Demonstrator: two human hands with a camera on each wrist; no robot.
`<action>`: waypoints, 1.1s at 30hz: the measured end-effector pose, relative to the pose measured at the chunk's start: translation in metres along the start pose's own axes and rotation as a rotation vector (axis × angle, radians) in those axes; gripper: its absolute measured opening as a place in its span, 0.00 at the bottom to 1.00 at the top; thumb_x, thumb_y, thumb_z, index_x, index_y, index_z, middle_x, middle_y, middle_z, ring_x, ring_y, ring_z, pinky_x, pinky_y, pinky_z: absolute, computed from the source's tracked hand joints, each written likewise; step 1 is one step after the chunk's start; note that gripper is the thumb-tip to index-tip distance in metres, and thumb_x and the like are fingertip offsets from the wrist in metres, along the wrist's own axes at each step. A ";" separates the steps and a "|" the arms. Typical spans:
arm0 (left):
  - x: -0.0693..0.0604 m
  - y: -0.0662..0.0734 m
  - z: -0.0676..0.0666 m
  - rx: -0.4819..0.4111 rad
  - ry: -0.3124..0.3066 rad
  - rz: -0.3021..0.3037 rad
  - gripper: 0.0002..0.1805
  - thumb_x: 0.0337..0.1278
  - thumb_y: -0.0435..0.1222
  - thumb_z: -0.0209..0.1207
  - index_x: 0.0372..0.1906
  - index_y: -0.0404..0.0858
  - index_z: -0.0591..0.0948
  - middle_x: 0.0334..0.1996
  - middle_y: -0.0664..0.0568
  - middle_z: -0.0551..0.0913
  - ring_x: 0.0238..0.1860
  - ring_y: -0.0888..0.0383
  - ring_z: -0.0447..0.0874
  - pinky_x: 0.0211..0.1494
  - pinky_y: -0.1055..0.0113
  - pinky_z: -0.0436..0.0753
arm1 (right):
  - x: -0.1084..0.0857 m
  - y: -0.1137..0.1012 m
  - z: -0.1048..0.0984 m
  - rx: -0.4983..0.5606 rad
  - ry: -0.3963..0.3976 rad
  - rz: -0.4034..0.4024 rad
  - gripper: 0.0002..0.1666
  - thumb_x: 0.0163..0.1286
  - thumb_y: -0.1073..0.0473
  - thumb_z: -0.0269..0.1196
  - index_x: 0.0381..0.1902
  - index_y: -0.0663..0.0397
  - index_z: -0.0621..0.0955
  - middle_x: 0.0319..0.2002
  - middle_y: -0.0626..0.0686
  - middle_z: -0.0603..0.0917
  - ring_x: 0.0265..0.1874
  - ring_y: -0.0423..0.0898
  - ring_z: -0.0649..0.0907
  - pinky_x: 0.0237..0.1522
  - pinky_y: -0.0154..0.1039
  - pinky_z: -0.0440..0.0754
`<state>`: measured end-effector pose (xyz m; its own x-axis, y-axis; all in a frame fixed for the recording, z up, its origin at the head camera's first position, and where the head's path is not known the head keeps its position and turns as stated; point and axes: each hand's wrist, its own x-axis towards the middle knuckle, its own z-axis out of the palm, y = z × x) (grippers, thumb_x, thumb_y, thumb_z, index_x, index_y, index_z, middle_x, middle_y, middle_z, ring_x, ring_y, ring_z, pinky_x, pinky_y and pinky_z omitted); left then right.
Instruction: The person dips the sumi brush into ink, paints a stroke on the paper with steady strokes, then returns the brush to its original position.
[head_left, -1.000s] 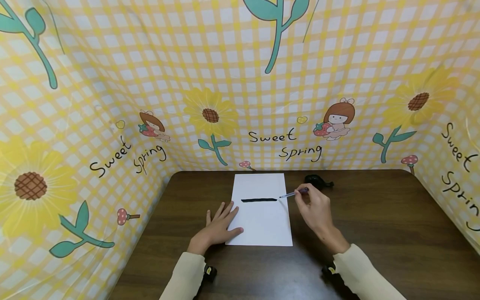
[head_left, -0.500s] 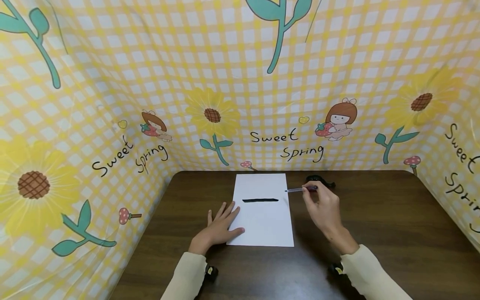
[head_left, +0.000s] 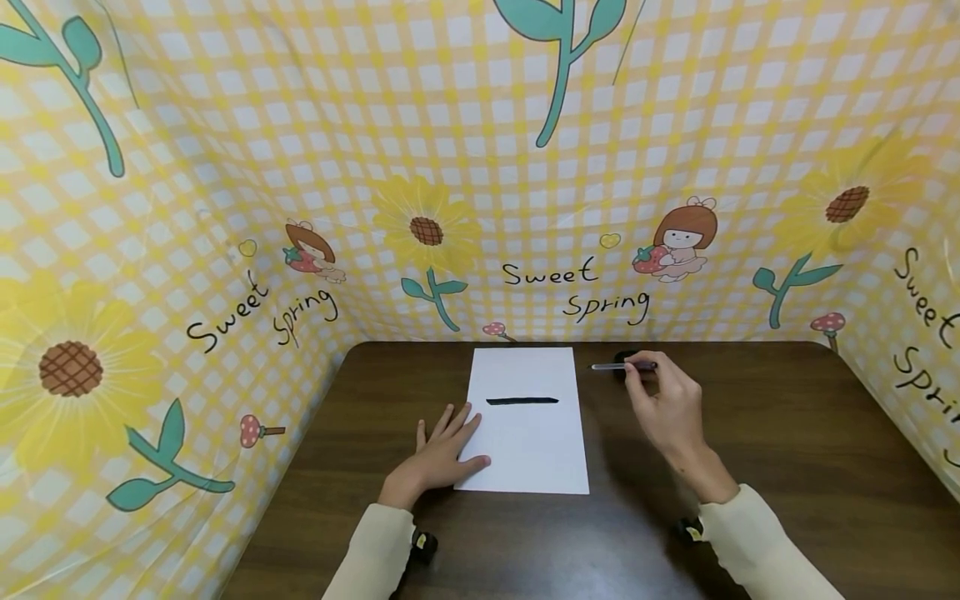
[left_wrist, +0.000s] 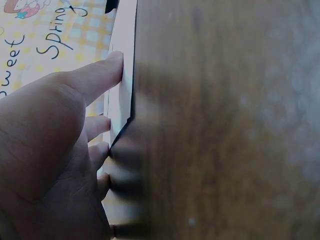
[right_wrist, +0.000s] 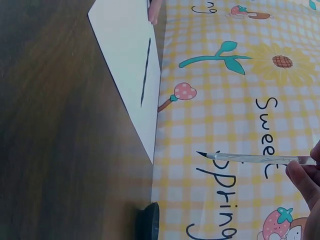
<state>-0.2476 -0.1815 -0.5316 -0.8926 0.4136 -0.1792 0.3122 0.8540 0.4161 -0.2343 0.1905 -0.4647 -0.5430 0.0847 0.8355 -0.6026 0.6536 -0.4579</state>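
Note:
A sheet of white paper [head_left: 525,458] lies on the dark wooden table, with one thick black stroke [head_left: 522,401] running across it. My left hand [head_left: 435,460] rests on the paper's left edge, fingers spread, thumb and fingertips on the sheet. To the right of the paper, my right hand [head_left: 667,408] pinches a slim brush pen [head_left: 606,367] between thumb and fingers. Its clear barrel [right_wrist: 255,158] and dark pointed tip show in the right wrist view. The tip points left and is held above the table, off the paper.
Behind the right hand stands a black object [head_left: 621,360], mostly hidden; its dark rounded side [right_wrist: 148,222] appears in the right wrist view. Yellow checked cloth [head_left: 480,300] with printed flowers hangs around the table's back and sides. Brown tabletop [head_left: 780,433] extends to the right.
My right hand has moved right and slightly up with the brush pen, away from the stroke's right end and off the paper. The left hand stays in place.

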 end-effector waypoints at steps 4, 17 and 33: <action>0.000 0.000 0.000 -0.003 -0.003 -0.006 0.46 0.73 0.63 0.57 0.87 0.49 0.57 0.89 0.50 0.46 0.89 0.40 0.35 0.79 0.22 0.31 | 0.002 -0.002 -0.004 0.007 -0.001 -0.002 0.08 0.66 0.74 0.70 0.42 0.66 0.86 0.35 0.60 0.90 0.29 0.55 0.91 0.43 0.12 0.77; -0.002 0.001 -0.001 -0.006 -0.001 -0.001 0.46 0.74 0.63 0.56 0.87 0.48 0.58 0.89 0.49 0.46 0.89 0.39 0.36 0.79 0.21 0.32 | 0.005 0.000 -0.013 -0.033 0.005 -0.039 0.10 0.64 0.74 0.72 0.43 0.64 0.87 0.36 0.60 0.91 0.29 0.55 0.91 0.39 0.24 0.84; -0.001 0.000 0.000 -0.002 -0.001 -0.006 0.46 0.74 0.63 0.56 0.87 0.48 0.58 0.89 0.50 0.46 0.89 0.40 0.36 0.79 0.21 0.32 | 0.015 0.009 -0.028 -0.118 0.022 -0.047 0.09 0.66 0.73 0.72 0.44 0.68 0.86 0.37 0.62 0.91 0.30 0.54 0.91 0.43 0.13 0.74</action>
<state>-0.2464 -0.1821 -0.5319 -0.8943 0.4086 -0.1824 0.3061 0.8560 0.4165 -0.2315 0.2191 -0.4483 -0.5016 0.0677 0.8625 -0.5531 0.7414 -0.3799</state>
